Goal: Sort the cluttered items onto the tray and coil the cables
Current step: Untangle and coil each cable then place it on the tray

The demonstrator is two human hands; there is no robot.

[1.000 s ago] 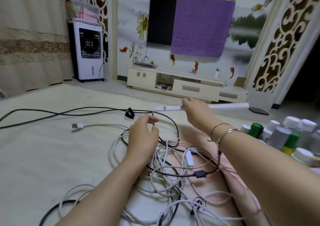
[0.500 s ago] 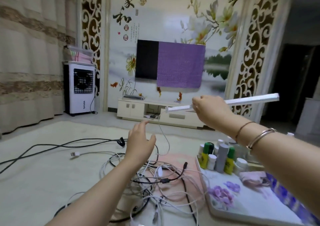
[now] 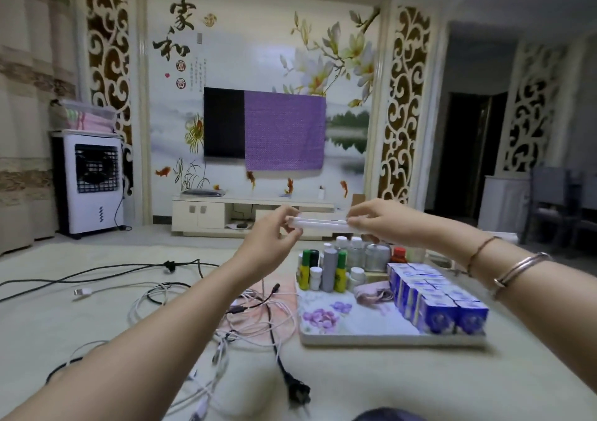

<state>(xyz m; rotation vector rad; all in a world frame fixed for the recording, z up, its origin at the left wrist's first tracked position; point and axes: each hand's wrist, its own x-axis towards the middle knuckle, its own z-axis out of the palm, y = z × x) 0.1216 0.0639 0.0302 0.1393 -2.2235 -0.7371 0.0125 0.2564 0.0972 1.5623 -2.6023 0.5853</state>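
The wall mural [image 3: 258, 49] reads "家和" in black.

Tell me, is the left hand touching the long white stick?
Touching. The head view shows the left hand pinching one end of the long white stick.

A pale mat [image 3: 80, 317] carries tangled cables [image 3: 258, 311] and a flowered tray [image 3: 387, 338].

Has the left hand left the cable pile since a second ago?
Yes. The left hand rose off the cables and now grips the white bar.
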